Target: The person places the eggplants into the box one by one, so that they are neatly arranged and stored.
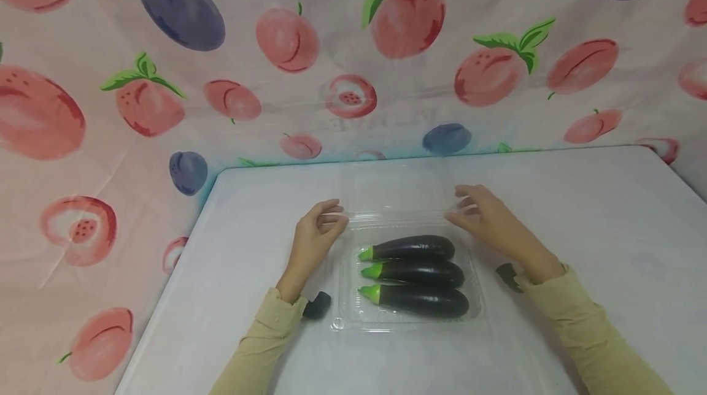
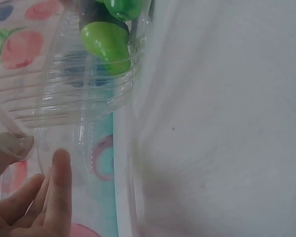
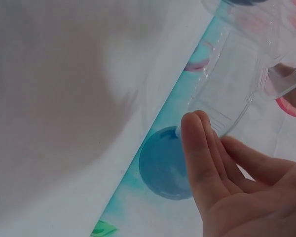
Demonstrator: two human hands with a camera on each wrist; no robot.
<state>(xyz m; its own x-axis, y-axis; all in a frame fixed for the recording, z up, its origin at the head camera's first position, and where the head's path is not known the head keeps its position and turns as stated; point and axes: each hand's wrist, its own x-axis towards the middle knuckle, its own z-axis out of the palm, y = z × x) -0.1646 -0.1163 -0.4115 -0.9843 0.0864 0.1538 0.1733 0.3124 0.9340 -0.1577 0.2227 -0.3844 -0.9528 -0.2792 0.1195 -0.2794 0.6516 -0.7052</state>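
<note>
A clear plastic clamshell box [image 1: 409,327] lies unfolded on the table, its lid [image 1: 394,189] laid back on the far side. In its base rest three dark purple eggplants [image 1: 425,300], side by side, their green stem ends facing left. My left hand [image 1: 312,238] is at the left side of the lid near the hinge, fingers extended. At the opposite side, my right hand [image 1: 491,217] has its fingers against or very near the lid's edge. The right wrist view shows those fingers fairly straight beside the lid [image 3: 227,84]. Whether either hand presses the plastic is unclear.
A white-covered table [image 1: 596,235] bears the box. Behind and to the left hangs a fruit-printed cloth [image 1: 353,33], meeting the table's far edge. Dark wrist devices [image 1: 317,305] sit beside both cuffs.
</note>
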